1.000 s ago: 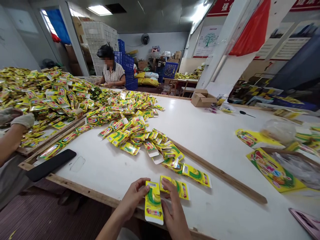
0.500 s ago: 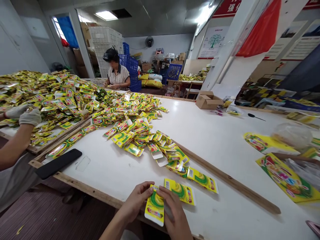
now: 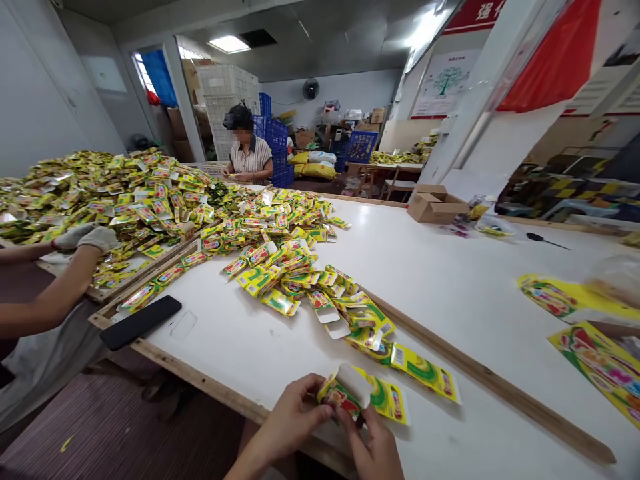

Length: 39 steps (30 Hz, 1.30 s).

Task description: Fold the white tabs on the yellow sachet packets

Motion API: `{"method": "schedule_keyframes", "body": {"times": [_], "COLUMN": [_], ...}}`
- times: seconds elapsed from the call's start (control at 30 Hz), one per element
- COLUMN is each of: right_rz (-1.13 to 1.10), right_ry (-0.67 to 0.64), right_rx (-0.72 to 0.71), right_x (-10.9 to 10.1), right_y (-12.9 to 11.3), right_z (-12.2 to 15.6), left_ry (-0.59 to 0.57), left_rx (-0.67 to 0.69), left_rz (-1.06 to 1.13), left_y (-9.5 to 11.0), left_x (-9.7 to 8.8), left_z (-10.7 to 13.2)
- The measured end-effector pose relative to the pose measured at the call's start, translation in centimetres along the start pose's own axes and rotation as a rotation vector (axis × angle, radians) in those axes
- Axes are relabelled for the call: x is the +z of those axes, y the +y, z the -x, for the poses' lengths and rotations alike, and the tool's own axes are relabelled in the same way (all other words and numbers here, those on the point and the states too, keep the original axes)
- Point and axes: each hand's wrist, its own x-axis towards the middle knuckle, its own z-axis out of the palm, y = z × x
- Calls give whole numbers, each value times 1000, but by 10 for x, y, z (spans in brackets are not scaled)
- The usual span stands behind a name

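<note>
Both forearms come in from the bottom edge, the left one slanting up to the right, the right one rising steeply and leaning left, so that the bare hands meet above the near edge of the worktop (image 3: pixel 450 287). The person's left hand (image 3: pixel 293 421) has its knuckles up, with fingers curled behind a small yellow carton (image 3: pixel 344 399) and the thumb across its near side. The right hand (image 3: pixel 377 453) grips the other side, thumb and fingers bent close together. Both hands are thus narrowed on the one carton, which they hold between them.

The carton is tilted, a printed red and green panel toward the person and a white flap standing up at its upper right. It is strongly foreshortened, so its long axis cannot be told with certainty.

Just behind and to the right, partly covered by it, a flat carton (image 3: pixel 393 402) lies with its long axis running from upper left to lower right. Farther right, a barcoded carton (image 3: pixel 425 372) points much the same way, barcode at its left end, near a wooden strip (image 3: pixel 500 382) with a similar slant.
</note>
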Motion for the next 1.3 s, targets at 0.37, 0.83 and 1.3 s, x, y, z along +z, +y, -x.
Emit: {"method": "schedule_keyframes", "body": {"times": [0.37, 0.83, 1.3], "right_rz": [19, 62, -14], "right_ry": [-74, -72, 55], "right_rx": [0, -94, -52], "right_x": [-3, 1, 18], "right_y": [-5, -1, 14], "right_z": [-2, -5, 1], "left_ry": [5, 70, 47], "left_rx": [-14, -11, -5], "left_rz": [68, -51, -78], "left_y": [-11, -10, -14], "left_x": [0, 6, 7], "left_z": [1, 2, 0]}}
